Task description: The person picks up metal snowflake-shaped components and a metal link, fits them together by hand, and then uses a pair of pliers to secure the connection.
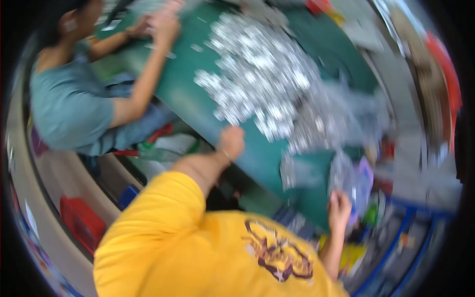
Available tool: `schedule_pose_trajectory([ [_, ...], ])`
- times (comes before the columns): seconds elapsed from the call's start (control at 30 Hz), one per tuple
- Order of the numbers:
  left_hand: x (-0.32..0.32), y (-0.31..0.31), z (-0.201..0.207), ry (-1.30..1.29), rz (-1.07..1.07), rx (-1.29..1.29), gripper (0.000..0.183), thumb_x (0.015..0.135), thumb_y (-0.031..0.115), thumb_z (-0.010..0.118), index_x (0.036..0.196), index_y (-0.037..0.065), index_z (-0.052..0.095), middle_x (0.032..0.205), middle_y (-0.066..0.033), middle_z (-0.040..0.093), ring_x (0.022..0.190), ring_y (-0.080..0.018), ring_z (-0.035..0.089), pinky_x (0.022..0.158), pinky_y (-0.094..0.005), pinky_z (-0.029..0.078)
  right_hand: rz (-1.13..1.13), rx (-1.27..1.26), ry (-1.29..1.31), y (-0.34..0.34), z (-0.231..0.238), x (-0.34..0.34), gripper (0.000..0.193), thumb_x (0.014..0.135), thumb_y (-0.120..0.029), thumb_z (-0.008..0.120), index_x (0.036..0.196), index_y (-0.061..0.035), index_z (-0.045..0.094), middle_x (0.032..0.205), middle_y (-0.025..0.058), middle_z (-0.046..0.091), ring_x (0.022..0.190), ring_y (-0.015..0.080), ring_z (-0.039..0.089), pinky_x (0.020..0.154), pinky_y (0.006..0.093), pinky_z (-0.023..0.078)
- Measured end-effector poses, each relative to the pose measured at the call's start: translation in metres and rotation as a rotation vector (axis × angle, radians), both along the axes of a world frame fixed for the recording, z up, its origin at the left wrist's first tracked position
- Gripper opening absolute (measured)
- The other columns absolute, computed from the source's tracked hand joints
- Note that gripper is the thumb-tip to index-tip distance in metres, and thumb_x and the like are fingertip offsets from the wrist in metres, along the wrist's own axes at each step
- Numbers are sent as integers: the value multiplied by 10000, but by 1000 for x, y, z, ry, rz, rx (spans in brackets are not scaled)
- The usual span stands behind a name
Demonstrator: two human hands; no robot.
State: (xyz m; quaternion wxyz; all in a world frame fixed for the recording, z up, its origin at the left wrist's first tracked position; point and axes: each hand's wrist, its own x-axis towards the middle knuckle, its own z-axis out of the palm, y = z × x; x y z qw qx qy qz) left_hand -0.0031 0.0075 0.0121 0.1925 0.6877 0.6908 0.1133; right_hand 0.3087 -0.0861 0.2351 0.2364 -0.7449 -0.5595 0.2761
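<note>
Resting against the near edge of a green bench (pixel 198 99), the person's left hand (pixel 230 142) has its fingers curled loosely into a near fist; motion blur hides whether anything lies inside them. The right hand (pixel 339 208) sits lower, at the bench's near right corner, fingers closed around the bottom of a clear plastic bag (pixel 346 173) that rises from the grip and glints with small silvery pieces; the bag's outline is smeared by blur. Just beyond both hands, a large heap of small shiny silver parts (pixel 260 69) spreads over the middle of the bench, trailing down towards the bag; the heap lies between the two hands and further up the bench, close to the left hand but not touching it. Both forearms come out of a bright yellow shirt (pixel 198 252) with a dark printed design on it. Across the bench, at upper left, a second person in a grey-blue top (pixel 69 104) leans over the far end with both hands on the green surface. Below the bench's left side stands a red crate (pixel 81 222) on the floor.
</note>
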Motion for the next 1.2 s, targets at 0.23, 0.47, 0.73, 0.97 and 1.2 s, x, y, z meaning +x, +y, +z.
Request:
schedule_pose_trajectory([
  [0.23, 4, -8, -17, -181, 36, 347, 126, 735, 80, 536, 858, 96, 558, 860, -109, 520, 839, -299, 513, 713, -415, 390, -40, -53, 28, -6, -6, 0, 511, 771, -108, 655, 1242, -76, 460, 551, -6, 480, 487, 69, 439, 463, 224, 373],
  [0.47, 12, -5, -10, -142, 10, 412, 123, 736, 91, 542, 859, 96, 547, 870, -106, 514, 839, -304, 511, 719, -415, 388, 150, -102, -27, 26, -123, 10, 476, 728, -336, 694, 1068, -37, 547, 832, 184, 625, 753, 320, 614, 674, 388, 477],
  [0.73, 11, -6, -12, -96, 32, 406, 122, 741, 70, 525, 863, 81, 533, 891, -118, 505, 848, -322, 503, 730, -415, 385, -182, -181, 388, 25, -85, 12, 277, 853, -260, 576, 705, -26, 566, 540, 26, 525, 493, 84, 473, 467, 264, 368],
  [0.97, 13, -7, -10, -80, 37, 401, 112, 745, 60, 519, 855, 78, 529, 885, -114, 501, 845, -316, 503, 739, -401, 382, -483, 293, 584, 84, -30, 75, 275, 884, -272, 540, 692, -77, 528, 537, -11, 483, 439, 55, 397, 399, 203, 291],
  [1.2, 14, -5, -9, -105, 26, 378, 119, 732, 63, 531, 850, 80, 528, 887, -110, 494, 865, -303, 495, 759, -392, 374, -688, 579, 526, 154, -33, 172, 230, 906, -233, 485, 748, -67, 511, 573, 13, 518, 433, 68, 395, 378, 200, 298],
])
